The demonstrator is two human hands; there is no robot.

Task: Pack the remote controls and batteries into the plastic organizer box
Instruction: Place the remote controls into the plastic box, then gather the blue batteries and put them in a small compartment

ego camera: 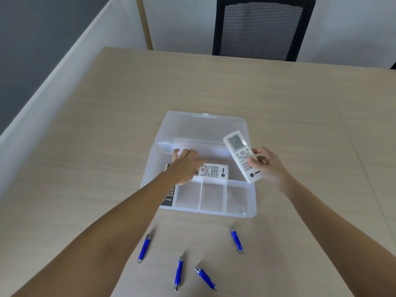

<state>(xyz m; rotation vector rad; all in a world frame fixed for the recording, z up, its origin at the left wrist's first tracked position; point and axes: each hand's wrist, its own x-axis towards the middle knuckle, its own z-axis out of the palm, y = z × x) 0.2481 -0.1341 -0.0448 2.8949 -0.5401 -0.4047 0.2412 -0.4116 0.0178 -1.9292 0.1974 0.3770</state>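
Observation:
A clear plastic organizer box lies open on the table, lid folded back. A white remote lies flat in its long rear compartment, and my left hand rests on that remote's left end, fingers spread. A dark remote sits in the front left compartment, mostly hidden by my left forearm. My right hand grips a second white remote, tilted above the box's right side. Several blue batteries lie on the table in front of the box.
Three small front compartments of the box hold nothing. A black mesh chair stands at the table's far edge. The table's left edge runs beside a grey and white wall.

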